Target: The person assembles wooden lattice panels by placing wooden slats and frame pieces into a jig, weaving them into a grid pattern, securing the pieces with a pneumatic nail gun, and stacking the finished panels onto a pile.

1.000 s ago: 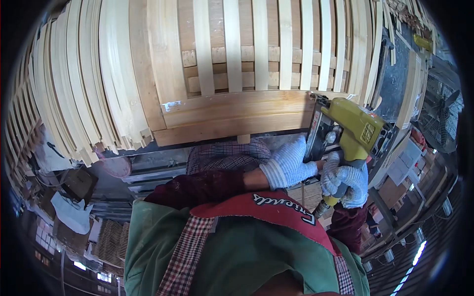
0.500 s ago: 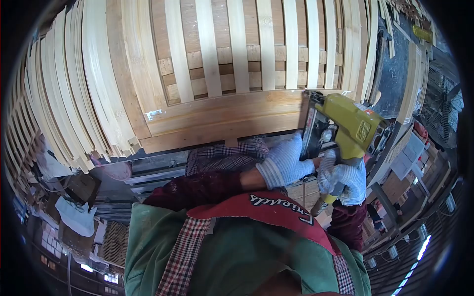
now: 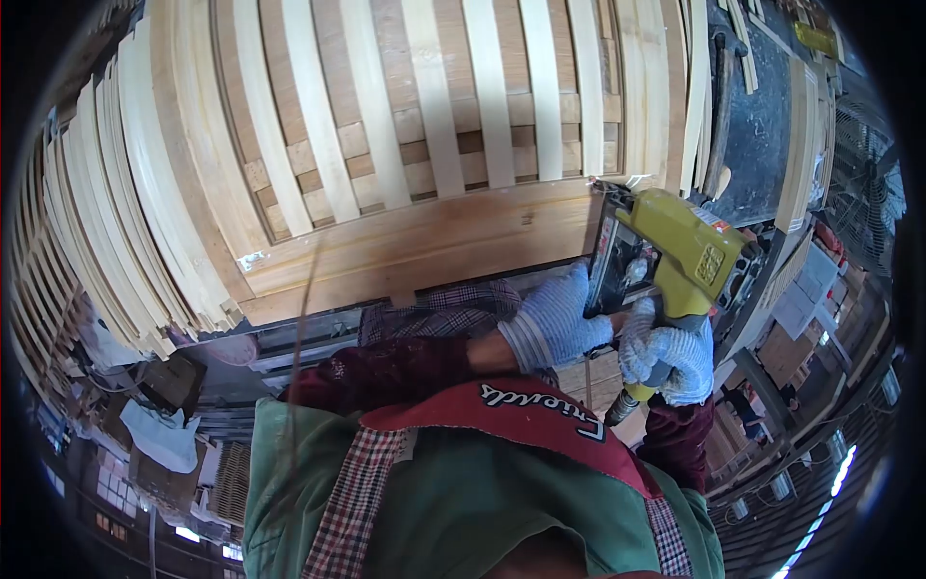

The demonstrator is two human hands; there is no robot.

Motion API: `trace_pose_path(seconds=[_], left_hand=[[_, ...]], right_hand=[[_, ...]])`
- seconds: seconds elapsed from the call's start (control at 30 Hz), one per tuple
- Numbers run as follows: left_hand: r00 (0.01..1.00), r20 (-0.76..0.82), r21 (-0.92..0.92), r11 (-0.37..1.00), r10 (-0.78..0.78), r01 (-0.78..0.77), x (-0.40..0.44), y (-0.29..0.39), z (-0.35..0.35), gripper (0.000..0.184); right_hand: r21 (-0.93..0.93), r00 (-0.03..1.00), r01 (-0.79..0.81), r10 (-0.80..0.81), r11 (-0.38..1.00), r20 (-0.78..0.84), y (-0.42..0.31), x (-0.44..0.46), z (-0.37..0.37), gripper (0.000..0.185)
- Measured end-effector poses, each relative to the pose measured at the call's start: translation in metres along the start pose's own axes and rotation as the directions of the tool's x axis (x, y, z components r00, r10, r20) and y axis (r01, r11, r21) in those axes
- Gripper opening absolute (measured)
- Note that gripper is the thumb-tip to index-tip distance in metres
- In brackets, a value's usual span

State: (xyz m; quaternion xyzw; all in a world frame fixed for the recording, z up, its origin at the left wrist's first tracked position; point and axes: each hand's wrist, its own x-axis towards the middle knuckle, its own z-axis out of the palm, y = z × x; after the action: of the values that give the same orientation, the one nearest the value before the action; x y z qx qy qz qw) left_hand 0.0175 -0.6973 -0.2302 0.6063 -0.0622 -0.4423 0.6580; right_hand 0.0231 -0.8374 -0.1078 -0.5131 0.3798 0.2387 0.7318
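My right hand (image 3: 667, 352), in a striped knit glove, is wrapped around the handle of a yellow-green pneumatic nail gun (image 3: 687, 246). My left hand (image 3: 550, 320), also gloved, is closed at the gun's dark magazine (image 3: 606, 259); part of its fingers is hidden behind it. The gun's nose rests at the near rail (image 3: 434, 236) of a slatted wooden panel (image 3: 439, 101), by the end of the rightmost pale slat (image 3: 588, 92). An air hose fitting (image 3: 627, 403) hangs below the handle.
Long thin wooden strips (image 3: 106, 203) are stacked left of the panel. A hammer (image 3: 719, 121) lies on the dark bench top (image 3: 762, 145) at right, beside loose strips. Checked cloth (image 3: 434, 314) sits under the panel's near edge. A wire-caged fan (image 3: 863, 164) stands far right.
The nail gun, with both hands on it, has shifted right along the rail to the last slat. The panel appears further left in view, partly because the camera has turned.
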Motion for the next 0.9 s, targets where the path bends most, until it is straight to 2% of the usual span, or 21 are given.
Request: trace_pose_path(seconds=[0.07,0.27,0.37,0.47,0.57,0.67,0.8,0.9], left_hand=[[0.999,-0.006,-0.031,0.998,0.049,-0.050,0.008,-0.006,0.006,0.075],[0.987,-0.083,0.032,0.991,0.135,-0.133,0.023,0.005,0.020,0.067],[0.994,0.081,0.043,0.997,-0.069,0.066,0.029,0.026,0.015,0.073],[0.999,0.043,0.056,0.998,-0.025,0.022,0.029,0.025,0.018,0.067],[0.998,0.028,-0.017,0.998,0.054,-0.054,0.029,0.011,0.023,0.067],[0.997,0.034,-0.045,0.997,0.068,-0.067,0.029,0.006,0.025,0.069],[1.000,0.015,0.002,1.000,0.009,-0.009,0.031,-0.004,0.032,0.072],[1.000,0.026,0.049,0.999,0.014,-0.015,0.033,0.005,0.027,0.074]], right_hand=[[-0.006,1.000,0.001,-0.001,1.000,0.005,-0.003,0.001,-0.009,0.061],[0.066,0.998,0.049,-0.047,0.997,-0.032,-0.009,0.000,-0.023,0.058],[0.082,0.998,0.054,-0.050,0.995,-0.046,-0.016,-0.002,-0.028,0.057],[0.083,0.998,0.042,-0.039,0.996,-0.040,-0.019,-0.001,-0.030,0.057],[0.067,0.999,0.039,-0.037,0.997,-0.028,-0.015,0.000,-0.034,0.060],[0.027,0.998,0.046,-0.045,0.999,-0.055,-0.008,0.002,-0.041,0.064],[0.008,1.000,0.021,-0.021,1.000,-0.016,-0.014,0.003,-0.039,0.068],[-0.023,0.997,0.049,-0.050,0.999,-0.055,-0.010,0.004,-0.045,0.071]])
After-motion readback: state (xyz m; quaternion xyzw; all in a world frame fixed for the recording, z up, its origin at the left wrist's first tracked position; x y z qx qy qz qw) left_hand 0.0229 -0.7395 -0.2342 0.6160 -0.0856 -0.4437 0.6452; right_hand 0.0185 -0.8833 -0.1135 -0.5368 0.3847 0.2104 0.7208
